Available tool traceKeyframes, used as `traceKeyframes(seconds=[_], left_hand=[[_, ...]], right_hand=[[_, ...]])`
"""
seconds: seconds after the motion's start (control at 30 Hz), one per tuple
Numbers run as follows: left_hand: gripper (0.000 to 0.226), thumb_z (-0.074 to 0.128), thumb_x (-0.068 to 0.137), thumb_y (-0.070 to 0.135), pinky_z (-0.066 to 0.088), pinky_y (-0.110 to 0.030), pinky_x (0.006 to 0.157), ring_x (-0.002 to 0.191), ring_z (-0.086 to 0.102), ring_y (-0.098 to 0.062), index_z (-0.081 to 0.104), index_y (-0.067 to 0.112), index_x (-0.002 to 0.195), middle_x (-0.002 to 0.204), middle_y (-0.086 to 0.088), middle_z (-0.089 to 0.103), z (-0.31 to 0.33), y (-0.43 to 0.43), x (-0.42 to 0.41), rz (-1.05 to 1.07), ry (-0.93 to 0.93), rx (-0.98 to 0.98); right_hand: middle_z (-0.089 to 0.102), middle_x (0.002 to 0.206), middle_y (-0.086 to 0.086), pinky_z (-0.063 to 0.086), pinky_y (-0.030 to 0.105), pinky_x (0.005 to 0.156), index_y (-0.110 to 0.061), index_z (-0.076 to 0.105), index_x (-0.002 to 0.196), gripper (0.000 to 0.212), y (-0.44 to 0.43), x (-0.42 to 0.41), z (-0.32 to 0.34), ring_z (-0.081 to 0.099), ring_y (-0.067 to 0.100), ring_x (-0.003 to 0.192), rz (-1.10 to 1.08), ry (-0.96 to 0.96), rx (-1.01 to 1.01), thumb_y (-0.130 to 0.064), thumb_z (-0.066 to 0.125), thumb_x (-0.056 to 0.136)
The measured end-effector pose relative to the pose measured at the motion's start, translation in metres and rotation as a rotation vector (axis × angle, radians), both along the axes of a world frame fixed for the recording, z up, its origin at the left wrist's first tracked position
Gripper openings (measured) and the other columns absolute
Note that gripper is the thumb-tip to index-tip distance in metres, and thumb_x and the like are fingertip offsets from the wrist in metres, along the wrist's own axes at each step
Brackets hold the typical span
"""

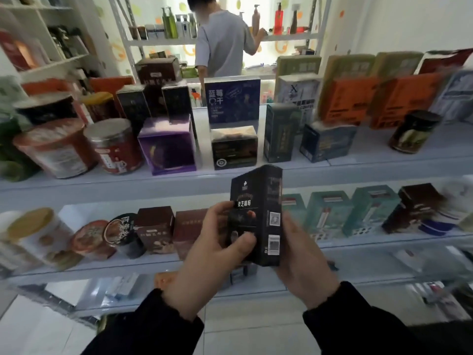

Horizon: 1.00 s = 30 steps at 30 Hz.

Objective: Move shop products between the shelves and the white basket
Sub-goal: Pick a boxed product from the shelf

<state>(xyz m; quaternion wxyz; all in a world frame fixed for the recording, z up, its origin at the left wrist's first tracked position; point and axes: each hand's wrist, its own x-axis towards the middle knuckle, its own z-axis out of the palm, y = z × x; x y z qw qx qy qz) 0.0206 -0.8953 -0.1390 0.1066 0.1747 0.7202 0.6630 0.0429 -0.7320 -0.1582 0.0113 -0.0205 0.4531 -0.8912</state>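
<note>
A tall black box (258, 201) with white lettering stands upright in front of the shelves, held between both my hands. My left hand (212, 249) grips its left face, thumb across the front and fingers curled round the edge. My right hand (302, 257) holds the right side and the bottom corner from behind. The box hangs in the air before the edge of the upper shelf (163, 180), apart from the goods on it. No white basket shows in the head view.
The upper shelf carries red tins (115, 147), a purple box (167, 147), a blue box (231, 99), dark boxes and orange boxes (348, 101). The lower shelf (128, 267) holds brown boxes, round tubs and teal boxes (330, 213). A person (225, 42) stands at the far rack.
</note>
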Motion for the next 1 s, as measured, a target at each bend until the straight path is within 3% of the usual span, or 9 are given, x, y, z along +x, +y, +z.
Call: traceKeyframes(seconds=[0.1, 0.17, 0.27, 0.43, 0.57, 0.67, 0.77, 0.9, 1.0], left_hand=[[0.092, 0.081, 0.063, 0.074, 0.055, -0.042, 0.100, 0.125, 0.062, -0.011, 0.043, 0.040, 0.139, 0.132, 0.018, 0.063, -0.007, 0.028, 0.014, -0.073, -0.039, -0.011], [0.083, 0.081, 0.074, 0.054, 0.051, -0.045, 0.106, 0.133, 0.056, -0.014, 0.041, 0.037, 0.144, 0.141, 0.013, 0.059, -0.011, 0.044, 0.021, -0.094, -0.047, 0.016], [0.068, 0.066, 0.083, 0.020, 0.053, -0.031, 0.099, 0.138, 0.051, -0.010, 0.042, 0.038, 0.144, 0.144, 0.013, 0.057, -0.012, 0.064, 0.031, -0.137, -0.023, 0.043], [0.067, 0.049, 0.081, -0.010, 0.056, -0.025, 0.090, 0.128, 0.059, -0.009, 0.051, 0.028, 0.136, 0.129, 0.014, 0.068, -0.017, 0.085, 0.048, -0.085, 0.065, 0.055], [0.066, 0.057, 0.081, -0.007, 0.053, -0.022, 0.091, 0.126, 0.061, -0.010, 0.067, 0.041, 0.126, 0.128, 0.012, 0.069, -0.020, 0.096, 0.057, -0.014, 0.108, 0.046], [0.058, 0.065, 0.078, 0.009, 0.053, -0.020, 0.089, 0.123, 0.062, -0.009, 0.069, 0.052, 0.117, 0.125, 0.012, 0.071, -0.014, 0.100, 0.062, 0.005, 0.107, 0.050], [0.068, 0.055, 0.083, -0.008, 0.053, -0.022, 0.089, 0.117, 0.065, -0.010, 0.070, 0.049, 0.116, 0.122, 0.009, 0.072, -0.016, 0.101, 0.062, 0.076, 0.067, 0.044], [0.049, 0.045, 0.100, -0.005, 0.060, -0.042, 0.073, 0.102, 0.070, -0.034, 0.059, 0.030, 0.131, 0.118, -0.009, 0.072, -0.022, 0.101, 0.058, 0.207, -0.075, 0.138], [0.034, 0.047, 0.104, 0.002, 0.058, -0.034, 0.057, 0.095, 0.073, -0.030, 0.055, 0.022, 0.130, 0.113, -0.009, 0.074, -0.018, 0.104, 0.058, 0.333, -0.148, 0.191]], right_hand=[[0.058, 0.144, 0.025, 0.047, 0.057, 0.110, -0.009, 0.043, 0.154, 0.076, 0.024, 0.006, -0.015, 0.056, 0.042, 0.132, 0.011, -0.019, 0.052, -0.050, 0.068, 0.094], [0.057, 0.146, 0.021, 0.049, 0.054, 0.108, -0.014, 0.040, 0.156, 0.090, 0.042, 0.013, -0.018, 0.055, 0.040, 0.134, 0.034, -0.040, 0.039, -0.055, 0.077, 0.085], [0.062, 0.141, 0.015, 0.057, 0.042, 0.093, -0.017, 0.044, 0.153, 0.102, 0.070, 0.020, -0.026, 0.062, 0.032, 0.125, 0.027, -0.032, 0.035, -0.049, 0.092, 0.069], [0.057, 0.142, 0.022, 0.052, 0.053, 0.104, -0.018, 0.047, 0.150, 0.095, 0.110, 0.024, -0.039, 0.052, 0.046, 0.133, -0.037, 0.061, 0.051, -0.024, 0.095, 0.069], [0.058, 0.137, 0.029, 0.048, 0.059, 0.108, -0.011, 0.050, 0.143, 0.069, 0.131, 0.023, -0.038, 0.049, 0.052, 0.133, -0.048, 0.111, 0.109, 0.009, 0.071, 0.080], [0.065, 0.129, 0.022, 0.051, 0.053, 0.106, -0.013, 0.055, 0.136, 0.065, 0.137, 0.021, -0.034, 0.057, 0.044, 0.126, -0.045, 0.115, 0.113, 0.006, 0.072, 0.076], [0.069, 0.122, 0.020, 0.056, 0.046, 0.097, -0.016, 0.056, 0.132, 0.061, 0.138, 0.019, -0.031, 0.065, 0.032, 0.115, -0.044, 0.087, 0.153, -0.001, 0.073, 0.075], [0.075, 0.105, 0.013, 0.059, 0.038, 0.075, -0.020, 0.061, 0.122, 0.041, 0.139, 0.019, -0.027, 0.073, 0.025, 0.092, -0.063, -0.055, 0.154, -0.011, 0.071, 0.083], [0.076, 0.103, 0.015, 0.062, 0.034, 0.065, -0.013, 0.062, 0.119, 0.034, 0.138, 0.020, -0.024, 0.075, 0.025, 0.084, -0.062, -0.116, 0.129, -0.009, 0.072, 0.087]])
